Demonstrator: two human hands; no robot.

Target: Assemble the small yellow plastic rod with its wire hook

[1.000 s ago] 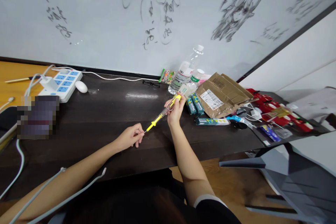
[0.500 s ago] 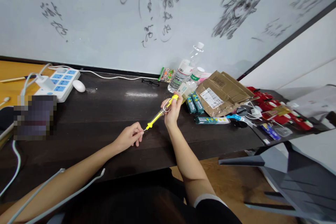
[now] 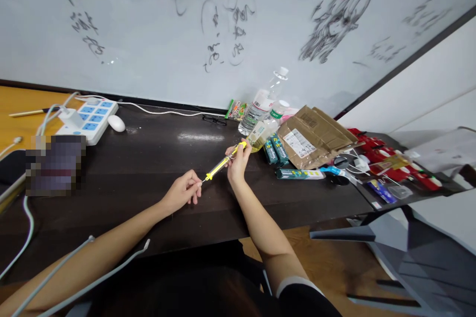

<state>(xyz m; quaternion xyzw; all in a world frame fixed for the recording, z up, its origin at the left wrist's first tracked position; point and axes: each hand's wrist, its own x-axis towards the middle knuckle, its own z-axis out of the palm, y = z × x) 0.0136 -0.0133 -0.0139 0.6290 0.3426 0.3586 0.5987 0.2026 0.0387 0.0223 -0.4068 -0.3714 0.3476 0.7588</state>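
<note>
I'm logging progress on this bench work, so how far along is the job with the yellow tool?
Done: nothing finished shows. In hand: the right hand holds the yellow tool by its rear end above the dark table, and the left hand pinches at its thin front tip. Left: the green packs lie untouched beside the cardboard parcel.

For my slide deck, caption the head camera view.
Right hand holds a yellow syringe while left hand pinches its tip above a dark desk.

1. A table [image 3: 156,158] stands against a whiteboard [image 3: 148,34].
2. A power strip [image 3: 88,121] sits at its far left, a mouse [image 3: 116,123] just right of it.
3. Bottles [image 3: 260,104], then a cardboard parcel [image 3: 312,136], lie far right.
4. Both hands meet near the table's middle.
</note>
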